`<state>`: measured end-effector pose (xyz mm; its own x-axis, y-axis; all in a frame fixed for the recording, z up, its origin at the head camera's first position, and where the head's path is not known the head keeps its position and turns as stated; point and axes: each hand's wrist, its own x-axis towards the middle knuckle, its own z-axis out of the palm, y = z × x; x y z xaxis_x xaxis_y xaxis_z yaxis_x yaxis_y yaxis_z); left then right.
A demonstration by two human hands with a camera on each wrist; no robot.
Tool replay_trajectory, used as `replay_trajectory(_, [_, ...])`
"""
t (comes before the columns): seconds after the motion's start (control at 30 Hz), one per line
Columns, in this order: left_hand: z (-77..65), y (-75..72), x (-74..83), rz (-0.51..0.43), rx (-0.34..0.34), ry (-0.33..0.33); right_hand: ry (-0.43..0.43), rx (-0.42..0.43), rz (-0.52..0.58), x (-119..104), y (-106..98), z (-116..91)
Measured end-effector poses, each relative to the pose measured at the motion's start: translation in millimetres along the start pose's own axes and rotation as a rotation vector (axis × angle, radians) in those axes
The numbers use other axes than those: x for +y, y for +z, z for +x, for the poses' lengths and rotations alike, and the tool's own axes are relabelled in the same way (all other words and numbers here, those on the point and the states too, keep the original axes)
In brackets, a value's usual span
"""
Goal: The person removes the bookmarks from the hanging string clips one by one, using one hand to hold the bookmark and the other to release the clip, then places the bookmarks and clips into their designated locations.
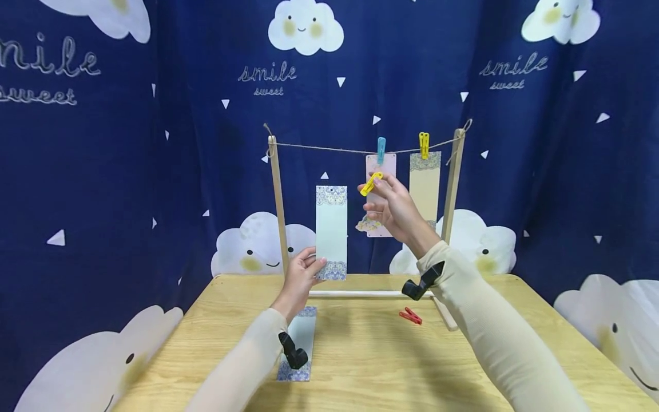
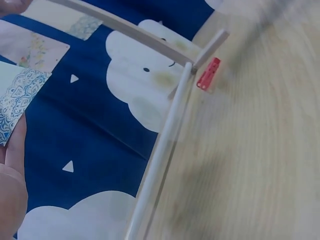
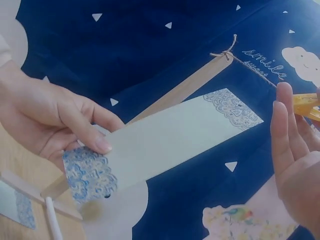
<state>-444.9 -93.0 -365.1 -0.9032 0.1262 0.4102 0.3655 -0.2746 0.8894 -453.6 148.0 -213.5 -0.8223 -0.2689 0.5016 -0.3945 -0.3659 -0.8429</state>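
My left hand pinches the lower end of a pale green card with blue lace-patterned ends, held upright below the string. To its right, my raised right hand pinches a yellow clothespin between thumb and fingers. That hand partly covers a pink card hung from the string by a blue clothespin. Further right, a second yellow clothespin holds a beige card on the string. In the right wrist view the left thumb lies across the green card.
Wooden posts at both sides carry the string, with a white bar low between them. A red clothespin lies on the wooden table. Another patterned card lies partly under my left forearm. A blue cloud-print curtain hangs behind.
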Motion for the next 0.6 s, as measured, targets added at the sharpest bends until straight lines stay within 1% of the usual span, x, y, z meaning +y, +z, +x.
replay_trajectory(0.23, [-13.3,-6.0,-2.1,0.023,-0.003,-0.016,0.012,-0.01,-0.03,7.6,-6.2,-11.5])
replay_trajectory(0.5, [-27.2,-13.5,-6.2,0.045,-0.03,-0.029,0.061,-0.049,-0.143,15.8,-10.6,-24.1])
replay_trajectory(0.6, [-33.2,-15.8,-6.6,0.054,-0.03,-0.033,0.084,-0.058,-0.175,20.9,-12.8,-29.7])
